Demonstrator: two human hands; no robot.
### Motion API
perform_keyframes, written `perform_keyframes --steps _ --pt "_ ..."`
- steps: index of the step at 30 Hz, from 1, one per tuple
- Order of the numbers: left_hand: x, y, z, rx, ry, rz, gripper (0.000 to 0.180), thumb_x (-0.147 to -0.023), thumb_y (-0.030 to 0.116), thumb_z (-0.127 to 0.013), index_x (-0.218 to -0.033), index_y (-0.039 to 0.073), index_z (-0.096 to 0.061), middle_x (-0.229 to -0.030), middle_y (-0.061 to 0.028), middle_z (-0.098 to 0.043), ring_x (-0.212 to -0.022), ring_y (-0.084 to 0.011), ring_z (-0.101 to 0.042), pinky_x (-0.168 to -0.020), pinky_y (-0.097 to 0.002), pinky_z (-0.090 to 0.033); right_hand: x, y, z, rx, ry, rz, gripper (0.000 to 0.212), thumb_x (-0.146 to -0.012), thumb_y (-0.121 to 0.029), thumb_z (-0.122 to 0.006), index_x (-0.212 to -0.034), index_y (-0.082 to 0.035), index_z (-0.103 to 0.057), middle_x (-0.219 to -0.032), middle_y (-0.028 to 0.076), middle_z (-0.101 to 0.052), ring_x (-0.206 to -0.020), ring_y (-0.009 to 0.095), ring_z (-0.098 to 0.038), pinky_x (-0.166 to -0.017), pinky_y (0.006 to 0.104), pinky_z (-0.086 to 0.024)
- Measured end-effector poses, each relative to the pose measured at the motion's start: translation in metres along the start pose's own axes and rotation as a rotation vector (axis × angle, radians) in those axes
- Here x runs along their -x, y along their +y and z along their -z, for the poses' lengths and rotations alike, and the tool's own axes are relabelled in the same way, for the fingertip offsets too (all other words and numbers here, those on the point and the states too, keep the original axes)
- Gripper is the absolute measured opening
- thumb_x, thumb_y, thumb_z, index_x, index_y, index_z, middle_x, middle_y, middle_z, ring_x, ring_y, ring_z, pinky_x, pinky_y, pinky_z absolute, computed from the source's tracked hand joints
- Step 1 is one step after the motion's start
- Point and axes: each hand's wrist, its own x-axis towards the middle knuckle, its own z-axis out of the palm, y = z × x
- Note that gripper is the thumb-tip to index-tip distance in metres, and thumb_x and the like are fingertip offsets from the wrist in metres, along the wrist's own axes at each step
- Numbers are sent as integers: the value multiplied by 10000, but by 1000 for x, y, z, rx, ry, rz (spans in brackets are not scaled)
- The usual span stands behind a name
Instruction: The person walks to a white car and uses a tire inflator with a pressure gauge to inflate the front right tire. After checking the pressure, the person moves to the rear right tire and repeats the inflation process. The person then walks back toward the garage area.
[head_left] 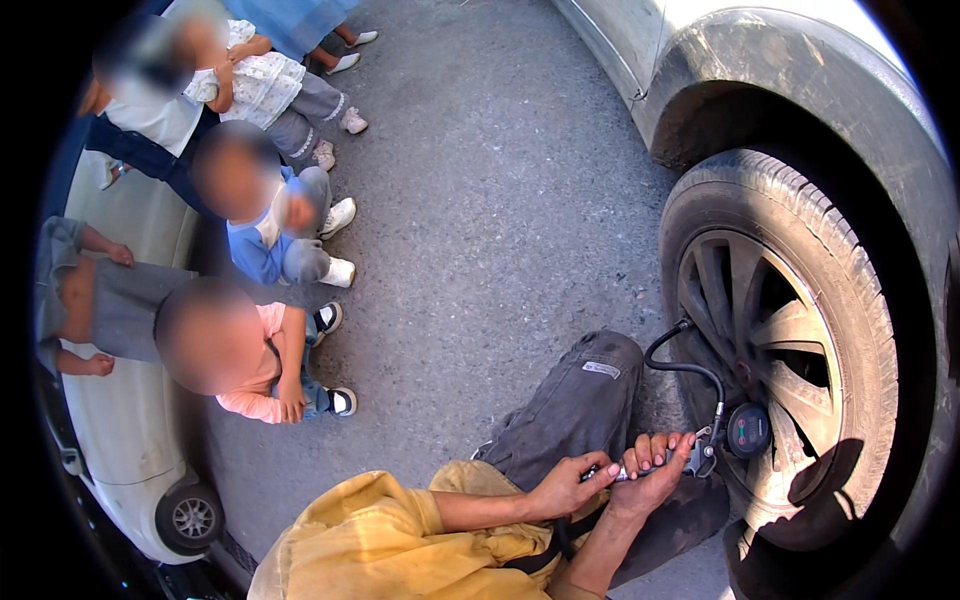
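A tire inflator with a round black gauge (749,430) is held in front of the car wheel (785,390). My right hand (650,478) wraps round its metal handle, close to the gauge. My left hand (568,490) closes on the handle's rear end, touching or nearly touching the right. From the inflator a short black hose (690,366) curves up and over to the lower left of the wheel rim, where its end meets the valve area. The tire (872,310) is dusty, with dark gaps between the spokes.
My bent knee (600,400) in dark trousers is beside the wheel. The scuffed fender (720,60) arches over the tire. Several people, some crouching, are at the left, among them one in a pink top (255,404). Behind them stands a white car (120,400) on the grey asphalt (500,200).
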Motion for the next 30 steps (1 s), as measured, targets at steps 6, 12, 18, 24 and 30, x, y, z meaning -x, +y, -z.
perform_keyframes --steps 6,12,18,24,30 --pt "-1 -2 -2 -5 -2 4 299 -997 305 -546 -948 16 -603 -708 -48 -530 -690 -94 -466 -616 -294 -421 -1 -1 2 0 -23 6 354 -985 -431 -529 -822 -150 -388 -612 -36 -311 -452 64 -311 -318 198 -257" --pt "1 -4 -1 -37 34 -12 292 -992 299 -550 -968 15 -613 -727 -57 -557 -701 -100 -491 -631 -298 -435 -1 1 4 -15 -32 -8 352 -984 -434 -534 -824 -149 -404 -613 -34 -342 -451 68 -335 -328 206 -282" --pt "0 -6 -2 -41 30 8 301 -993 304 -548 -956 13 -614 -731 -40 -564 -698 -101 -492 -629 -291 -434 -5 3 9 -143 -108 -21 328 -993 -423 -522 -830 -147 -449 -608 -31 -399 -481 90 -412 -422 233 -360" --pt "0 -8 -1 41 51 126 290 -978 295 -587 -907 15 -618 -676 -13 -573 -626 -76 -500 -566 -265 -411 -8 5 19 -139 -118 -78 381 -944 -497 -559 -845 -137 -484 -633 -19 -408 -555 117 -410 -538 264 -369" --pt "0 -12 -11 155 36 171 276 -987 276 -577 -839 43 -578 -573 51 -458 -478 -31 -390 -423 -240 -292 -8 -4 23 -119 -140 -31 404 -951 -491 -556 -842 -119 -444 -639 -8 -385 -562 121 -401 -542 273 -357"
